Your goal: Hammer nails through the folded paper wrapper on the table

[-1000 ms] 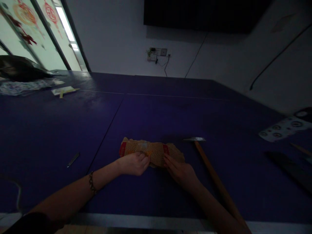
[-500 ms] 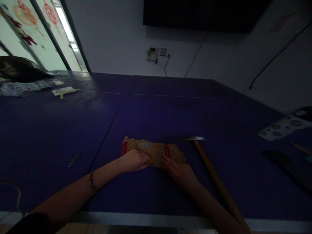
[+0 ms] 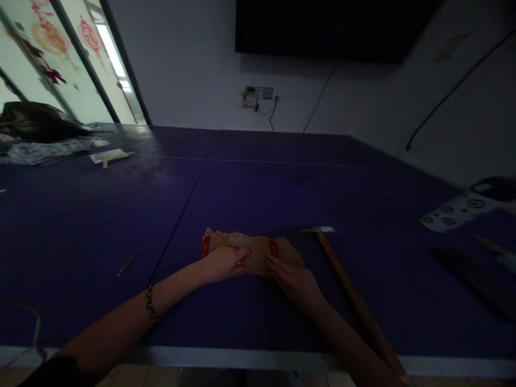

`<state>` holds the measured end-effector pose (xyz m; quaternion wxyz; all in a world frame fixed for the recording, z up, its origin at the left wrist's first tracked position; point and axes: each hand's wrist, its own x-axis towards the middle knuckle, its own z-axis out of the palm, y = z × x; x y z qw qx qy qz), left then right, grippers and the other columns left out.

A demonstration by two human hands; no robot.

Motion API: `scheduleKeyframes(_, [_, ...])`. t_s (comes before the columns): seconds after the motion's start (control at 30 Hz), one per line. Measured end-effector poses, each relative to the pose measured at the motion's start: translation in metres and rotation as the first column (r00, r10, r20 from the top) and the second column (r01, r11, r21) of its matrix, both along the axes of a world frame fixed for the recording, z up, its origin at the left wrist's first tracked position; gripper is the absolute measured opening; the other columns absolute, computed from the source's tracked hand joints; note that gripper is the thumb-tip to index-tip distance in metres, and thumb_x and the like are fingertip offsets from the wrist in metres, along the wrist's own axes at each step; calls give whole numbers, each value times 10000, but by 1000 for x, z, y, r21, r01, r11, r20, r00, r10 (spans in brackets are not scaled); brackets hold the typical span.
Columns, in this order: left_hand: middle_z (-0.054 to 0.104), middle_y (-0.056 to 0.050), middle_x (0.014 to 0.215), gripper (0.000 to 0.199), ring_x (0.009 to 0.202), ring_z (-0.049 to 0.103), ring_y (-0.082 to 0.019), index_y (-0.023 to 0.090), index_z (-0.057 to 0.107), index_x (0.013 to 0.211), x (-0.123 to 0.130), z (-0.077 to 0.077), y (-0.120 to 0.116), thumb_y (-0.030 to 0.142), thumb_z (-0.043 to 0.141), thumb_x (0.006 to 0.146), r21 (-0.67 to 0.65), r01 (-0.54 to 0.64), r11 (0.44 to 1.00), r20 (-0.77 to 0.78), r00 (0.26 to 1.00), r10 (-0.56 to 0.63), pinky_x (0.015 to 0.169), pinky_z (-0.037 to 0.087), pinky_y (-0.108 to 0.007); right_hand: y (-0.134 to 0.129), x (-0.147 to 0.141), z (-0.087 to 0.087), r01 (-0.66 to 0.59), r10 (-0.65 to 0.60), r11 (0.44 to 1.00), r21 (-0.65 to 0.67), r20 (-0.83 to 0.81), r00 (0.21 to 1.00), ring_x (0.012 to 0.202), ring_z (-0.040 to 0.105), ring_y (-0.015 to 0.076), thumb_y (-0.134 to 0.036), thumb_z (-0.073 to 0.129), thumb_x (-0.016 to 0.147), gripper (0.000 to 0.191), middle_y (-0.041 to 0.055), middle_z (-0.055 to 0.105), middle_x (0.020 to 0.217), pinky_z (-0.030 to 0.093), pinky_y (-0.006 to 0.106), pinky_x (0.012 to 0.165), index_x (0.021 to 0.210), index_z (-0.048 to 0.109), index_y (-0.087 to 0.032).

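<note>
You seem to be working the tan bundle [image 3: 260, 257] on the bench [image 3: 258, 199], left fingers [image 3: 241, 254] curled nearly closed at its near side, right fingers [image 3: 279, 265] extended against it; continuing calls for light, steady pressure.

Dim overall, with daylight entering through the glass panels [image 3: 76, 64] at upper left and leaving pale glare below them. Corners fall darkest at right; fine detail looks soft.

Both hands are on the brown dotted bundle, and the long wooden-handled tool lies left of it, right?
Not quite: the head view shows the wooden-handled tool lying right of the brown dotted bundle, not left. The left hand and right hand are indeed both on the bundle.
</note>
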<state>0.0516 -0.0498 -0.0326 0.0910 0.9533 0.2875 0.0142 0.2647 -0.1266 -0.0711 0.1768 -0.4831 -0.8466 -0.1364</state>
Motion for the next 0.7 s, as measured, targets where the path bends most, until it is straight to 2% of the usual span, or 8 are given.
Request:
scheduleKeyframes(0.1, [629, -18, 729, 269, 669, 613, -158, 156, 472, 1005, -2, -4, 2, 214, 570, 761, -54, -17, 998, 47, 999, 20, 561, 421, -203, 1, 1, 1, -2, 2, 1000, -17, -22, 1000, 600, 670, 117, -177, 431, 851, 254, 47, 638, 1088, 522, 206, 470, 991, 641, -174])
scheduleKeyframes(0.27, [528, 52, 596, 232, 550, 529, -111, 162, 524, 919, -4, -11, 7, 253, 616, 727, -162, -41, 986, 155, 986, 66, 511, 360, -177, 2, 1, -2, 6, -9, 1000, -30, -77, 997, 625, 675, 115, -199, 405, 867, 266, 26, 645, 1076, 528, 201, 486, 988, 641, -192])
scheduleKeyframes(0.43, [440, 80, 572, 236, 513, 449, -75, 141, 540, 888, -7, -12, 15, 244, 637, 699, -364, -16, 931, 248, 962, 113, 496, 349, -159, 1, -3, -4, 10, -10, 1000, 0, -162, 987, 681, 676, 124, -217, 377, 883, 279, 41, 655, 1060, 531, 203, 529, 973, 638, -181])
scheduleKeyframes(0.57, [492, 55, 634, 230, 564, 486, -72, 117, 517, 910, -12, -2, 19, 197, 609, 715, -483, 17, 876, 352, 919, 177, 529, 398, -165, 1, -3, 1, 19, -5, 999, 48, -272, 962, 759, 671, 155, -246, 354, 896, 302, 88, 655, 1055, 531, 226, 557, 1005, 616, -144])
scheduleKeyframes(0.7, [588, -18, 755, 214, 678, 570, -92, 105, 468, 964, -22, 21, 19, 172, 535, 772, -532, 88, 842, 500, 835, 229, 622, 461, -209, -4, 4, 12, 72, -29, 994, 79, -452, 892, 826, 650, 174, -277, 338, 897, 320, 133, 672, 992, 515, 243, 618, 969, 613, -131])
